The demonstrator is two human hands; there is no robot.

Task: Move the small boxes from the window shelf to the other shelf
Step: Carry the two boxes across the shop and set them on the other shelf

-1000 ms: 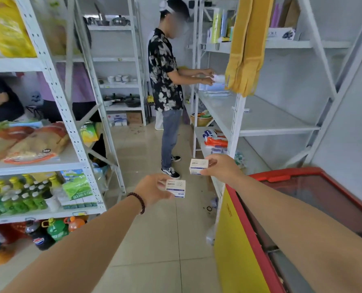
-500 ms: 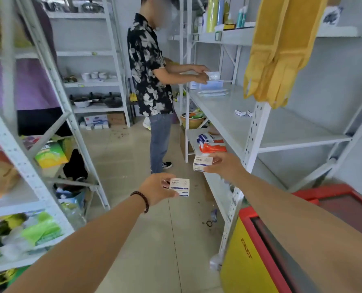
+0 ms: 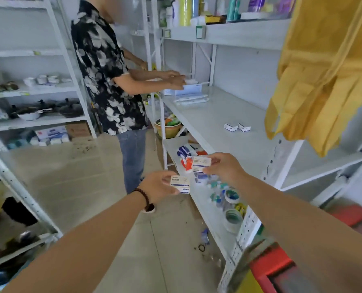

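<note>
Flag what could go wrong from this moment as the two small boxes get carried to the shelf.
1. Each hand, left hand and right hand, pinches its small box by one end only, so a bump might knock one loose.
2. The hanging yellow bags droop over the shelf near the two boxes already placed; an arm may snag them.
3. Another person works at the same shelf.

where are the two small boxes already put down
In the head view, the two small boxes sit side by side on the right-hand white shelf, left of the hanging yellow bags.
</note>
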